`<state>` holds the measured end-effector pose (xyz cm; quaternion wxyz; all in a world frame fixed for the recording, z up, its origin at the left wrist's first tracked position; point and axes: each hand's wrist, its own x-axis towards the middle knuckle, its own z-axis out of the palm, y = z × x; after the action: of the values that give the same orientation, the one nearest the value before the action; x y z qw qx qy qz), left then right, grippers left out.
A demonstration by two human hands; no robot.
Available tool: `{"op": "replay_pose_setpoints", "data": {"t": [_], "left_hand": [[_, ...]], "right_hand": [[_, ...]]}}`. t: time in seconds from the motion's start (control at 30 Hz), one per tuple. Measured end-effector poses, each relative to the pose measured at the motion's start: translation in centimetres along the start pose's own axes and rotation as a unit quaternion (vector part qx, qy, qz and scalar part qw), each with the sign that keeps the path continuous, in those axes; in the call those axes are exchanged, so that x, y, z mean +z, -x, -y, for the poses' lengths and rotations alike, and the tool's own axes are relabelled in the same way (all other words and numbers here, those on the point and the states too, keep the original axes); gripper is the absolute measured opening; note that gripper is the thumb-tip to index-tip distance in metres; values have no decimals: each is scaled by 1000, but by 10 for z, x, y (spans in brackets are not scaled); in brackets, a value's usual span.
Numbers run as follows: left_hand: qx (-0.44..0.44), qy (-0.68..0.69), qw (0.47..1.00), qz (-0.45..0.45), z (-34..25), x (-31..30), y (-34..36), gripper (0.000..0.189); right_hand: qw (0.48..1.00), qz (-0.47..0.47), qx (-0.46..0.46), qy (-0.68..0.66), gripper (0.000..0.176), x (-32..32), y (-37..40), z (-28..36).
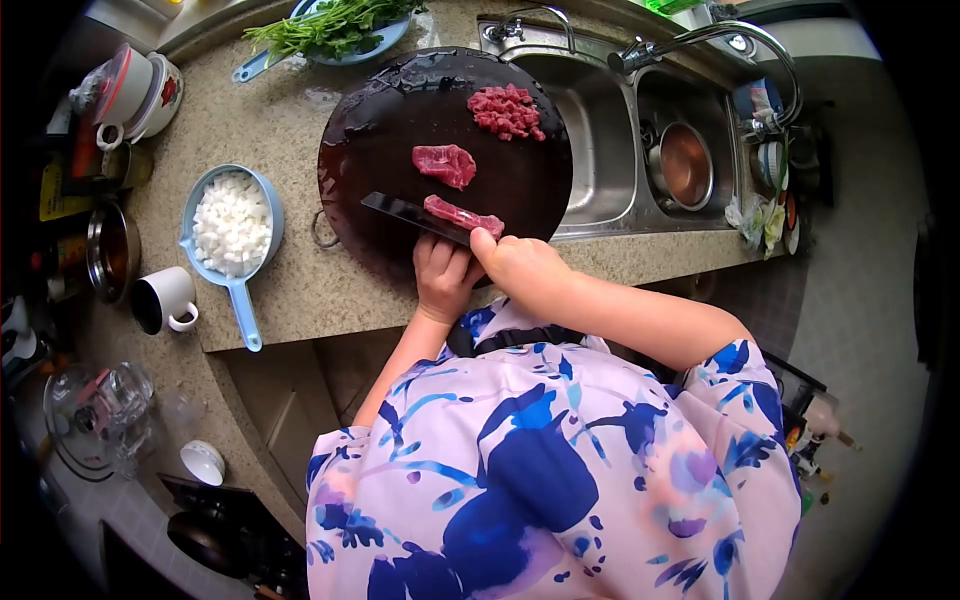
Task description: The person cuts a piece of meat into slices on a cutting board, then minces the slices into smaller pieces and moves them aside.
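Observation:
My right hand point(517, 268) is closed around the handle end of a kitchen knife, mostly hidden by the fingers. The dark knife blade point(405, 213) points up and left across a round dark cutting board point(370, 130). Just beyond the blade, a strip of raw red meat point(463, 215) lies beside its edge. My left hand point(443, 272) is on the near side of the blade, fingers curled and pressed together; whatever is beneath them is hidden. Farther up the board sit a larger meat piece point(445, 165) and a pile of diced meat point(505, 112).
Left of the board stands a blue-handled strainer bowl point(245, 310) of white cubes, near a white mug point(168, 300). Leafy greens point(335, 30) lie in a blue colander at the back. A double sink point(597, 150) holding a metal pot point(683, 165) borders the board's right side.

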<state>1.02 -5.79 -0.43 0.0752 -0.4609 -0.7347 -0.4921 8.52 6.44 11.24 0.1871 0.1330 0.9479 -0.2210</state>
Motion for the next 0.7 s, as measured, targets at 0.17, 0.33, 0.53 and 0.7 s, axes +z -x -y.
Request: {"op": "replay_pose_setpoints", "data": {"t": [0.17,0.33,0.53,0.7], "left_hand": [[-56,57,991,103,6,0,3,40],[-52,57,992,97,5,4,8,39],[-11,24,1000,-13,1,-4,-4,38],[-57,44,996,50,3,-2,2,38]], "right_hand": [[996,62,64,32,20,-6,42,-15],[996,70,20,59,22,-2,-1,-6],[999,4,-31,25,21,-3,-29,5],[998,28,20,58,20,1,18,-4]]}}
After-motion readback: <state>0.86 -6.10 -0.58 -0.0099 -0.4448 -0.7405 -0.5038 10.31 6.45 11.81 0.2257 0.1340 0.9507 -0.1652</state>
